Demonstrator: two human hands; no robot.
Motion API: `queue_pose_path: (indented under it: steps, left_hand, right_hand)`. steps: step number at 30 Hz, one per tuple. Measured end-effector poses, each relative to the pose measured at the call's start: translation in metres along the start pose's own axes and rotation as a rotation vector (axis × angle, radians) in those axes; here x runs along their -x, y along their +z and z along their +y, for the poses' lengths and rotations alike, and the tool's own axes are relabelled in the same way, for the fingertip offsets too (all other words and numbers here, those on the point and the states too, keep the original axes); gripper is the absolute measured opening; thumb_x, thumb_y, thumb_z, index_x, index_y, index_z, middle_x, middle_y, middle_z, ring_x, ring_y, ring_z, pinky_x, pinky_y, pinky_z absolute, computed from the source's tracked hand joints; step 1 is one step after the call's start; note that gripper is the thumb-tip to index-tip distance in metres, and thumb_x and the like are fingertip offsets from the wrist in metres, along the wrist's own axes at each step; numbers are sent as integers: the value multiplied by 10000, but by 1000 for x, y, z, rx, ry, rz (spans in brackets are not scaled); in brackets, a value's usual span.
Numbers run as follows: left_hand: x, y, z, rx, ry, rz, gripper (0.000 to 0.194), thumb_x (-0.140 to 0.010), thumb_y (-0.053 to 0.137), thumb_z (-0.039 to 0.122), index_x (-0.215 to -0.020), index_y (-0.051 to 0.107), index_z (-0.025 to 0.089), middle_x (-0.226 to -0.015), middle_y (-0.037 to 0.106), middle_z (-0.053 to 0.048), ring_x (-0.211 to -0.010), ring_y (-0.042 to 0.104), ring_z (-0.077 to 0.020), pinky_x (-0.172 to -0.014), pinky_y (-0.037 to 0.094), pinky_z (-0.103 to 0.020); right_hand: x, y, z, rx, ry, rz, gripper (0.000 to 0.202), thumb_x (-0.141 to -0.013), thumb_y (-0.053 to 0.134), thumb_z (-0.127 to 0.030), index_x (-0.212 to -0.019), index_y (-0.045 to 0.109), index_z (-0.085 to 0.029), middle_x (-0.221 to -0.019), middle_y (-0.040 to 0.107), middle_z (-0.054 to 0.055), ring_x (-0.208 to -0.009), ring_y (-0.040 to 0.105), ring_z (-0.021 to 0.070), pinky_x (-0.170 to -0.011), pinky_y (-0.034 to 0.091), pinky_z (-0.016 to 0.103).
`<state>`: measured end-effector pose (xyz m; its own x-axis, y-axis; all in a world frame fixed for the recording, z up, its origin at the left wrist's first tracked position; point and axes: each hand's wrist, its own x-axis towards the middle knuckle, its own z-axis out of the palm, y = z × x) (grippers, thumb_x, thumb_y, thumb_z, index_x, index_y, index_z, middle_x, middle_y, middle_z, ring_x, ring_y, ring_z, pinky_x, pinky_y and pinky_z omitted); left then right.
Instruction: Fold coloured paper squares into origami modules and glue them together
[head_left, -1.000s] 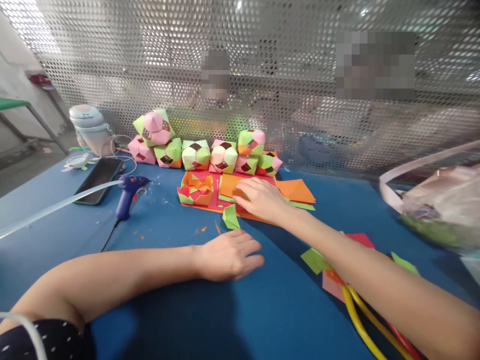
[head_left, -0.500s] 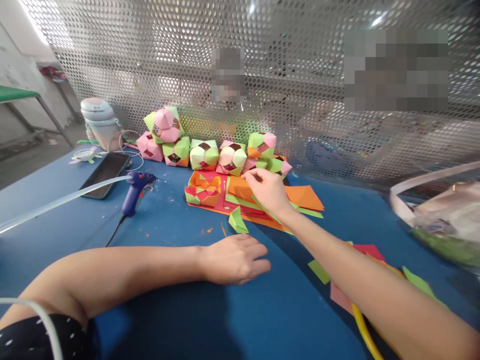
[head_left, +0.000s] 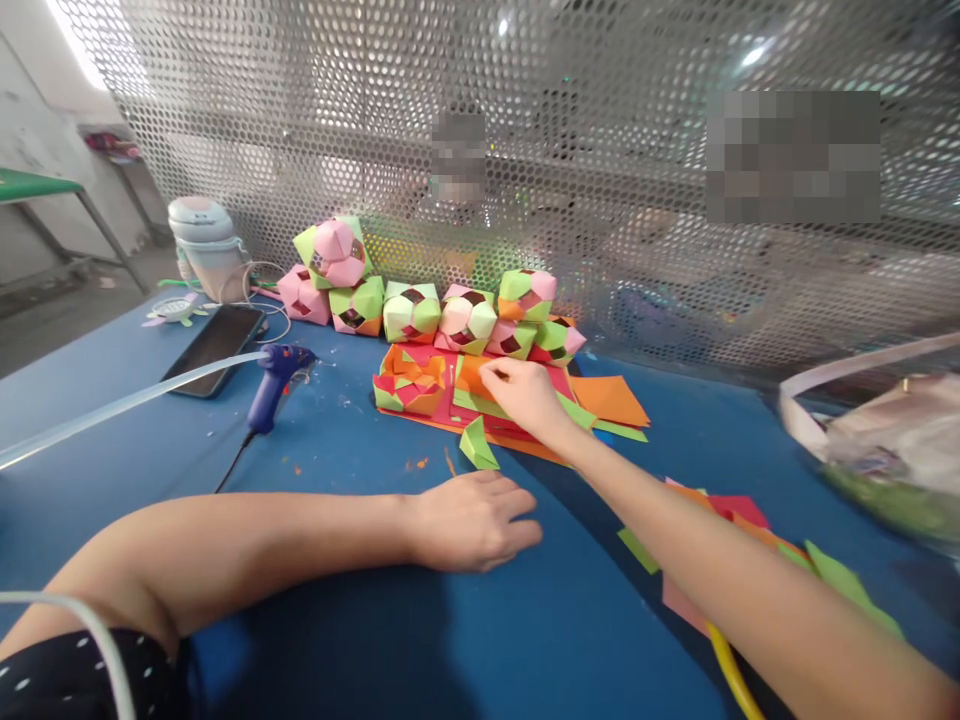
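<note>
My right hand (head_left: 529,395) is over a stack of coloured paper, its thumb and fingertips pinching the edge of an orange paper sheet (head_left: 470,375). Under that sheet lie red paper (head_left: 459,412) and green strips. My left hand (head_left: 478,520) rests on the blue table with its fingers curled and nothing showing in them. Just beyond it stands a folded green paper piece (head_left: 478,445). To the left of the stack, orange folded pieces (head_left: 412,378) sit together in a partly assembled shape.
Several folded paper balls (head_left: 411,312) line the back against a perforated metal screen (head_left: 360,130). A blue glue gun (head_left: 271,388), a phone (head_left: 211,350) and a plush-like bottle (head_left: 206,245) are at left. Loose paper (head_left: 739,508) lies under my right forearm; a bag (head_left: 900,430) is at right.
My right hand has drawn slightly down and toward me over the paper stack, its pinch at the orange sheet. My left hand has stayed in place.
</note>
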<state>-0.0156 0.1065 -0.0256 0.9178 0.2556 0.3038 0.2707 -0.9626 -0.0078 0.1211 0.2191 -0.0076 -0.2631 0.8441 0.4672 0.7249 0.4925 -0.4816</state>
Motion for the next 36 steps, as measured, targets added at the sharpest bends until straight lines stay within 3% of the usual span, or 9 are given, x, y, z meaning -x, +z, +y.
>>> queue_pose_path:
  steps: [4, 10, 15, 18, 21, 25, 28, 30, 36]
  left_hand:
    - [0, 2, -1, 2, -5, 15, 133, -865, 415, 209, -872, 539, 162, -917, 564, -107, -838, 531, -187, -757, 445, -306]
    - [1, 2, 0, -64, -74, 25, 146, -861, 423, 237, -837, 537, 149, -846, 560, -79, -785, 541, -183, -707, 445, -312]
    - [4, -1, 2, -86, -194, 53, 195, -866, 405, 234, -771, 549, 144, -770, 557, -69, -713, 543, -179, -633, 438, -316]
    - [3, -5, 3, 141, -335, 159, 178, -848, 411, 173, -794, 577, 134, -801, 593, -75, -752, 567, -169, -676, 464, -299]
    - [-1, -12, 6, 662, -608, 275, 168, -845, 415, 167, -857, 579, 134, -820, 628, -55, -758, 595, -141, -686, 489, -268]
    - [-6, -21, 11, 1262, -828, 275, 286, -904, 364, 339, -918, 549, 121, -787, 622, -44, -646, 595, -110, -617, 500, -254]
    - [-8, -21, 13, 1263, -823, 245, 271, -868, 445, 371, -926, 561, 133, -825, 621, -36, -700, 578, -106, -640, 489, -241]
    - [-7, -17, 14, 1179, -787, 217, 207, -808, 535, 283, -957, 551, 140, -808, 608, -15, -680, 557, -93, -625, 482, -225]
    - [-4, -11, 17, 807, -647, 182, 269, -755, 460, 80, -993, 555, 162, -798, 612, -1, -672, 547, -89, -617, 477, -215]
  right_hand:
    - [-5, -6, 5, -167, 128, 153, 300, -806, 474, -363, -732, 664, -143, -670, 664, 26, -621, 572, 163, -588, 417, 262]
    - [-4, -26, 0, -361, 203, 328, 329, -817, 476, -435, -854, 636, -150, -784, 658, 34, -704, 584, 162, -617, 451, 276]
    - [22, -66, -26, -655, 289, 345, 217, -794, 545, -435, -808, 577, -221, -805, 653, 32, -721, 611, 183, -575, 476, 296]
    - [50, -92, -37, -829, 377, 354, 175, -759, 618, -400, -767, 554, -237, -770, 649, 29, -679, 620, 187, -535, 481, 298]
    - [83, -106, -35, -768, 517, 275, 200, -755, 626, -416, -749, 565, -226, -681, 627, 9, -576, 588, 165, -491, 458, 282]
    - [124, -98, -20, -468, 537, 38, 269, -786, 571, -468, -748, 597, -203, -706, 634, 11, -626, 571, 163, -526, 428, 264]
    - [143, -84, -15, -289, 470, -57, 303, -828, 503, -470, -716, 577, -199, -669, 597, -7, -616, 533, 146, -517, 389, 244]
    - [148, -78, -15, -238, 448, -70, 308, -840, 483, -462, -697, 556, -199, -650, 575, -14, -603, 517, 137, -520, 386, 241]
    - [152, -78, -23, -409, 461, -171, 225, -786, 574, -401, -908, 574, -213, -861, 645, 31, -780, 611, 183, -652, 497, 293]
